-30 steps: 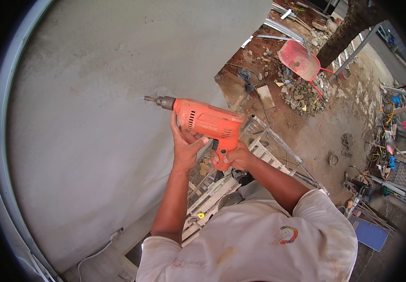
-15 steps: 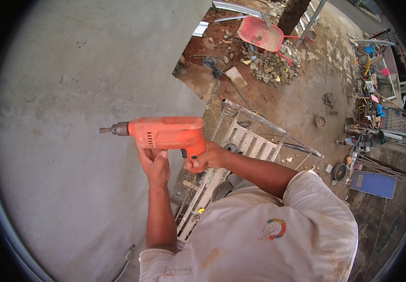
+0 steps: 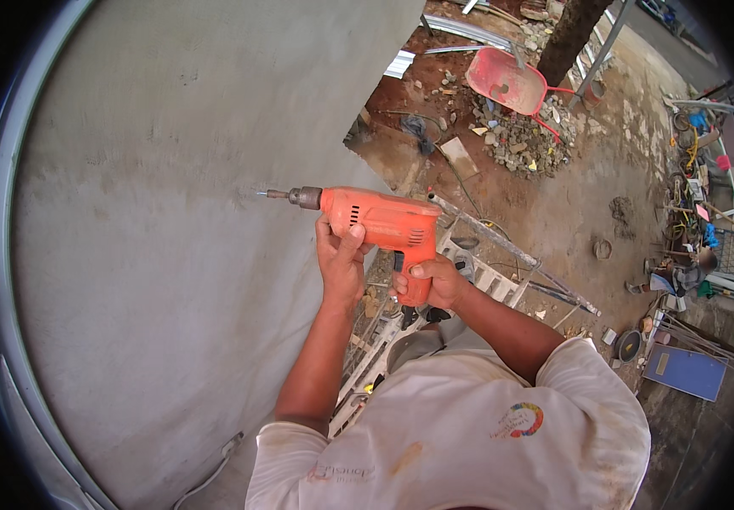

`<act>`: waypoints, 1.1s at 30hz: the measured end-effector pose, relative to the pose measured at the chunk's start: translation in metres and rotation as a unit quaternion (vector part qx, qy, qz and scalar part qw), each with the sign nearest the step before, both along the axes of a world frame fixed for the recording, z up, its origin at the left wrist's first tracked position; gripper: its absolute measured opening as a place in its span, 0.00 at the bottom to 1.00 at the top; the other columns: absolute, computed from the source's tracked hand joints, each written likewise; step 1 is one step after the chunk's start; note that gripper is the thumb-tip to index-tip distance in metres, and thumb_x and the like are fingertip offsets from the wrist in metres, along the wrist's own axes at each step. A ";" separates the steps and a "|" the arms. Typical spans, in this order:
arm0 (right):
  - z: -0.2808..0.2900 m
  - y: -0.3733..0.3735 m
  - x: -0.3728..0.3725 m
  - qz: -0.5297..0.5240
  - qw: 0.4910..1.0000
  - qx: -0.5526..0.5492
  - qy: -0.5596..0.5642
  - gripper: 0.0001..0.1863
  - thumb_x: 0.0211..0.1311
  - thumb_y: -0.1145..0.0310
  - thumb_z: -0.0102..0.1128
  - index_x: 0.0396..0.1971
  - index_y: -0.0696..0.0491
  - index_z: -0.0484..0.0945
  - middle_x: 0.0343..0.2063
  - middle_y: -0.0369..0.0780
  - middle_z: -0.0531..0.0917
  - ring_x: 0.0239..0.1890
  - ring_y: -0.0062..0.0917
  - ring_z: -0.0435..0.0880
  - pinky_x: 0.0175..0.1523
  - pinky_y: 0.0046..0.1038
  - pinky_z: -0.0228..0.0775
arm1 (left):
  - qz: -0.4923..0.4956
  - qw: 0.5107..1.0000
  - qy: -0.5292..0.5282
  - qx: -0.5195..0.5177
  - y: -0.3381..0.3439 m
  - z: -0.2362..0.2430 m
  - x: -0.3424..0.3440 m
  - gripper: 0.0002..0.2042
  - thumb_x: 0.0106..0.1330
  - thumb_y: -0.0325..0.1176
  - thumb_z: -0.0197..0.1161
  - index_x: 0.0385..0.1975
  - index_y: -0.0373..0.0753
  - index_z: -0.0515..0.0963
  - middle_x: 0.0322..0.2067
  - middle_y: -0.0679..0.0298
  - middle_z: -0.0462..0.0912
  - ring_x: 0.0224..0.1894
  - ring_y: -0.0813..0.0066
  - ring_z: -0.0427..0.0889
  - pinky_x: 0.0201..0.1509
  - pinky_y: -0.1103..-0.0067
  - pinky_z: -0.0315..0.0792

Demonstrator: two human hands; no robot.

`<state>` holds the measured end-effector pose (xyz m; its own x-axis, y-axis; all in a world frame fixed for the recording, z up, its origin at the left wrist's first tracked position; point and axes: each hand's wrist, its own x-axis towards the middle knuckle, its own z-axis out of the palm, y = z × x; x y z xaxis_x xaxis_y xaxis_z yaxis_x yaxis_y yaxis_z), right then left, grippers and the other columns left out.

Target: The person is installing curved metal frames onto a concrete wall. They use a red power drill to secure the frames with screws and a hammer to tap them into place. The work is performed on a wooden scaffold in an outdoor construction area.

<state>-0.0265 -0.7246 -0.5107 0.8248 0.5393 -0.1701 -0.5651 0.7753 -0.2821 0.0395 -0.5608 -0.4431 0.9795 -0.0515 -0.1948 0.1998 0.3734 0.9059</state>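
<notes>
An orange power drill [image 3: 380,218] is held level in front of my chest, its chuck and bit [image 3: 286,196] pointing left at the grey wall. Whether the bit's tip touches the wall, I cannot tell. My right hand [image 3: 439,282] is wrapped round the drill's handle, close below the black trigger. Under the front of the body, my left hand [image 3: 343,262] supports the drill, thumb resting on its near side. Some of the left fingers are hidden behind the body.
The plastered wall [image 3: 154,280] fills the left side. Below me stands a paint-spattered metal ladder or trestle [image 3: 490,283]. On the ground farther off are a red wheelbarrow [image 3: 503,81], a rubble heap [image 3: 524,140], a blue panel [image 3: 686,371] and clutter along the right.
My view has shifted, so the surroundings sit farther right and lower. Both hands have moved right and slightly up with the drill. My left thumb now lies higher on the drill's side.
</notes>
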 end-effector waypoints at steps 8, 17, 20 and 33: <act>-0.017 -0.049 0.015 0.017 0.998 -0.026 -0.063 0.31 0.52 0.74 0.64 0.60 0.55 0.70 0.32 0.41 0.80 0.37 0.29 0.80 0.52 0.39 0.74 | -0.047 0.996 -0.024 -0.072 -0.034 -0.012 0.011 0.26 0.66 0.37 0.66 0.59 0.42 0.62 0.56 0.63 0.72 0.58 0.70 0.75 0.61 0.67 0.72; 0.011 -0.033 0.006 -0.185 0.943 -0.267 -0.067 0.25 0.57 0.74 0.66 0.55 0.57 0.72 0.34 0.39 0.81 0.32 0.24 0.82 0.40 0.29 0.77 | -0.074 0.988 -0.064 -0.122 -0.038 -0.026 0.018 0.32 0.66 0.36 0.65 0.66 0.40 0.57 0.59 0.61 0.71 0.63 0.66 0.72 0.66 0.65 0.69; 0.007 -0.043 0.010 -0.220 0.931 -0.283 -0.066 0.24 0.58 0.72 0.68 0.55 0.58 0.72 0.34 0.38 0.81 0.31 0.22 0.82 0.36 0.27 0.76 | -0.144 0.988 -0.046 -0.029 -0.037 -0.018 0.024 0.34 0.66 0.37 0.66 0.68 0.39 0.56 0.59 0.60 0.71 0.63 0.65 0.73 0.66 0.65 0.69; -0.030 -0.188 0.022 -0.348 0.845 -0.405 -0.016 0.24 0.59 0.60 0.70 0.50 0.56 0.72 0.26 0.36 0.77 0.22 0.23 0.79 0.28 0.27 0.75 | 0.323 0.344 -0.419 0.776 0.084 0.312 0.241 0.37 0.62 0.48 0.71 0.70 0.48 0.61 0.70 0.58 0.61 0.75 0.57 0.53 0.77 0.57 0.53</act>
